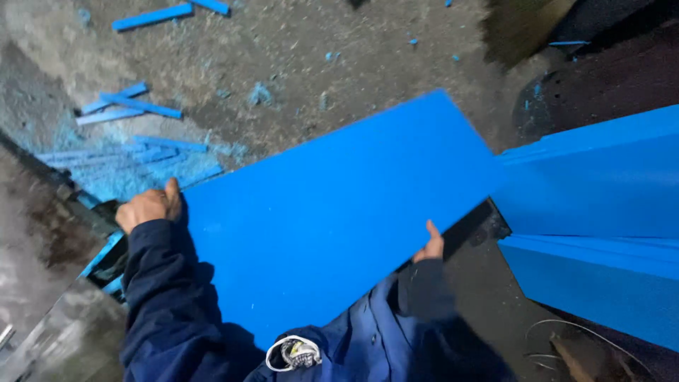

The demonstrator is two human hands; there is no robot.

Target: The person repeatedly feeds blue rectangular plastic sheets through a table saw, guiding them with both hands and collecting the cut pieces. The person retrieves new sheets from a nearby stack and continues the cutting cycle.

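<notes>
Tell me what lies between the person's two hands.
In the head view, the blue board spans the stretch from left hand to right hand; each grips an edge.

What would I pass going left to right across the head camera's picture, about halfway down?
Pile of blue strips → left hand → big blue board → right hand → stack of blue sheets.
</notes>
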